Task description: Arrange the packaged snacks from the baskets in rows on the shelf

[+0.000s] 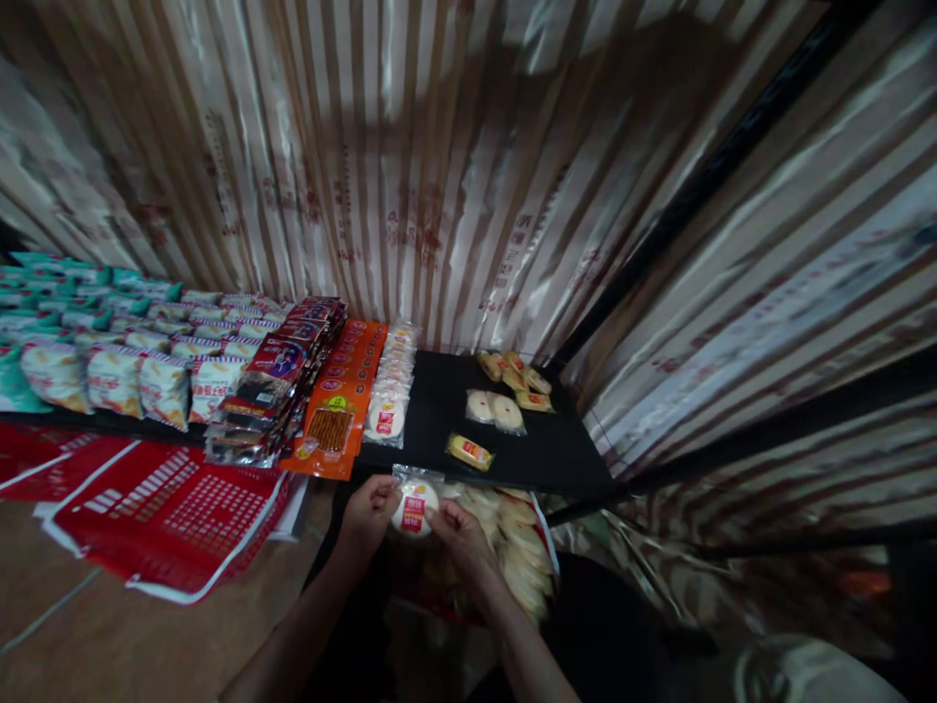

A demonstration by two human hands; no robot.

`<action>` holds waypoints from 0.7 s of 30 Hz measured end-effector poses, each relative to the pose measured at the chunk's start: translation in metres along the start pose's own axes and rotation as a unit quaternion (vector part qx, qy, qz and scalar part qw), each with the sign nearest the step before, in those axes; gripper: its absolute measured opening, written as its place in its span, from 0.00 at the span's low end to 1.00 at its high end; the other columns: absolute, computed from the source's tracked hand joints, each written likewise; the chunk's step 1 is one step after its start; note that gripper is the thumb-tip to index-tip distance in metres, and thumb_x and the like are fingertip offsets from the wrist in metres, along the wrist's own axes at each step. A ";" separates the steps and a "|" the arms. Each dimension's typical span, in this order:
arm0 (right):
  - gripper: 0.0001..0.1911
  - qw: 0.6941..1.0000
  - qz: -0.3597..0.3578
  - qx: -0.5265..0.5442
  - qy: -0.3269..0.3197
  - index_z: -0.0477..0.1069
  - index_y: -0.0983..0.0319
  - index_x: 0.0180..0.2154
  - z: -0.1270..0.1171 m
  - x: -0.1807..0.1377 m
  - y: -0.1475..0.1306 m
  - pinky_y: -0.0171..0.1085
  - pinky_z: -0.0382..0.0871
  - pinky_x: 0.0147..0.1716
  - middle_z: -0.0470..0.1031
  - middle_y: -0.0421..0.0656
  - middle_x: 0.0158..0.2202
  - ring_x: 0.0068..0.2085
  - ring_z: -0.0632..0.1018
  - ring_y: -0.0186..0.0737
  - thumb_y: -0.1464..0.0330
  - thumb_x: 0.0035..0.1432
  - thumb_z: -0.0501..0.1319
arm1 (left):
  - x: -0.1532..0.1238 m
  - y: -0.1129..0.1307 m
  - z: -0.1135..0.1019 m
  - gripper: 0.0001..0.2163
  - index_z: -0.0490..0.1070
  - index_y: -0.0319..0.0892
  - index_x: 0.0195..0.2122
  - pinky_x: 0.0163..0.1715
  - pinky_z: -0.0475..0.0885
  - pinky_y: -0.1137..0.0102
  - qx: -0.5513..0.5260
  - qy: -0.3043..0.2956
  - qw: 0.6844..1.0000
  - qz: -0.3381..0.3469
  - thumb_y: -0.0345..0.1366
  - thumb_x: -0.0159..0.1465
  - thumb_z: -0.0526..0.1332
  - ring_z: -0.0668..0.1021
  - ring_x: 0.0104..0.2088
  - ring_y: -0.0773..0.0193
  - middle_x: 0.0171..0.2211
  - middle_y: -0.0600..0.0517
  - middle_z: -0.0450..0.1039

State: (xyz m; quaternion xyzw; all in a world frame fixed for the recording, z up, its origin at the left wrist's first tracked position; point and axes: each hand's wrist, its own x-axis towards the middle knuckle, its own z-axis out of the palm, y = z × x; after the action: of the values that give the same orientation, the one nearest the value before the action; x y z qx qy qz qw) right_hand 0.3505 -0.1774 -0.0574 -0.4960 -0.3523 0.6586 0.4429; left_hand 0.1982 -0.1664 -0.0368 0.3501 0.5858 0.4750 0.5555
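Your left hand [370,510] has its fingers curled, gripping the left edge of a clear-wrapped round white cracker packet [415,510]; your right hand [460,535] pinches its right edge. The packet, red label showing, sits between both hands, just in front of the black shelf [431,391]. Below: a heap of pale round crackers [523,547]. On the shelf, beyond your hands: a row of similar packets [391,391], with an orange pretzel-stick bag [333,420] to its left; a yellow-wrapped snack [469,451] lies nearer your right hand.
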 end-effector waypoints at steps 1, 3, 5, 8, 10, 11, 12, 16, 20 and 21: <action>0.26 1.000 -0.005 -0.004 -0.003 0.73 0.61 0.28 0.001 0.001 -0.003 0.39 0.70 0.33 0.77 0.41 0.25 0.30 0.77 0.43 0.49 0.31 0.71 | 0.003 0.000 0.000 0.16 0.71 0.39 0.31 0.25 0.70 0.71 0.019 0.001 1.000 0.006 0.44 0.44 0.64 0.74 0.23 0.66 0.24 0.53 0.73; 0.25 1.000 -0.016 -0.014 -0.005 0.72 0.60 0.27 0.004 0.004 -0.008 0.38 0.69 0.32 0.76 0.41 0.25 0.29 0.76 0.41 0.49 0.32 0.70 | 0.009 0.000 0.000 0.14 0.71 0.40 0.32 0.27 0.71 0.71 0.061 0.011 0.998 0.026 0.42 0.47 0.61 0.74 0.24 0.66 0.26 0.53 0.74; 0.23 0.999 -0.029 -0.032 -0.001 0.71 0.60 0.25 0.008 0.010 -0.013 0.37 0.68 0.31 0.75 0.39 0.24 0.27 0.74 0.38 0.50 0.33 0.70 | 0.015 0.000 0.000 0.13 0.71 0.40 0.36 0.30 0.72 0.71 0.095 0.039 0.993 0.062 0.39 0.50 0.58 0.75 0.28 0.65 0.31 0.51 0.75; 0.21 0.996 -0.046 -0.071 0.016 0.69 0.60 0.24 0.015 0.025 -0.020 0.34 0.66 0.28 0.72 0.37 0.22 0.24 0.71 0.34 0.52 0.34 0.70 | 0.022 -0.001 0.000 0.16 0.70 0.39 0.42 0.34 0.73 0.69 0.138 0.104 0.976 0.131 0.36 0.53 0.55 0.76 0.37 0.62 0.41 0.45 0.73; 0.21 0.993 -0.061 -0.096 0.024 0.69 0.61 0.24 0.020 0.039 -0.025 0.33 0.65 0.27 0.71 0.36 0.21 0.24 0.70 0.33 0.52 0.35 0.69 | 0.024 -0.002 -0.001 0.16 0.69 0.39 0.44 0.35 0.74 0.68 0.192 0.130 0.954 0.188 0.36 0.56 0.53 0.75 0.42 0.59 0.44 0.43 0.72; 0.21 0.992 -0.066 -0.108 0.025 0.70 0.61 0.25 0.022 0.046 -0.026 0.32 0.64 0.26 0.71 0.36 0.22 0.24 0.69 0.33 0.52 0.36 0.69 | 0.025 -0.003 -0.002 0.16 0.70 0.39 0.45 0.37 0.74 0.66 0.227 0.135 0.939 0.221 0.36 0.57 0.53 0.74 0.45 0.58 0.45 0.43 0.71; 0.21 0.990 -0.070 -0.118 0.026 0.70 0.61 0.26 0.025 0.054 -0.027 0.32 0.63 0.26 0.71 0.37 0.22 0.24 0.69 0.32 0.52 0.37 0.68 | 0.026 -0.004 -0.003 0.15 0.70 0.39 0.45 0.39 0.74 0.64 0.261 0.136 0.922 0.254 0.35 0.58 0.52 0.74 0.46 0.57 0.46 0.42 0.71; 0.19 0.983 -0.090 -0.153 0.038 0.70 0.62 0.29 0.034 0.084 -0.028 0.32 0.63 0.27 0.72 0.38 0.25 0.25 0.70 0.32 0.53 0.40 0.65 | 0.030 -0.011 -0.005 0.15 0.71 0.38 0.45 0.51 0.68 0.56 0.363 0.125 0.864 0.327 0.33 0.59 0.52 0.70 0.52 0.53 0.51 0.41 0.68; 0.15 0.970 -0.121 -0.206 0.035 0.70 0.62 0.30 0.040 0.102 -0.026 0.33 0.65 0.30 0.73 0.39 0.28 0.27 0.71 0.34 0.56 0.46 0.60 | 0.036 -0.019 -0.002 0.17 0.69 0.37 0.49 0.54 0.64 0.55 0.410 0.112 0.847 0.318 0.31 0.59 0.52 0.66 0.55 0.52 0.55 0.41 0.64; 0.14 0.966 -0.123 -0.225 0.035 0.70 0.61 0.31 0.041 0.104 -0.025 0.33 0.65 0.30 0.73 0.39 0.28 0.27 0.71 0.34 0.58 0.47 0.60 | 0.038 -0.021 -0.002 0.17 0.69 0.36 0.49 0.55 0.64 0.55 0.416 0.108 0.847 0.312 0.31 0.59 0.52 0.66 0.56 0.51 0.55 0.41 0.64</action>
State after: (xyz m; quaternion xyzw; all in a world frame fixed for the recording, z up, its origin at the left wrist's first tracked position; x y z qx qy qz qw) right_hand 0.3048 -0.0723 -0.0592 -0.5585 -0.5336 0.4854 0.4096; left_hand 0.1939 -0.1376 -0.0691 0.6591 0.6450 0.3696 0.1133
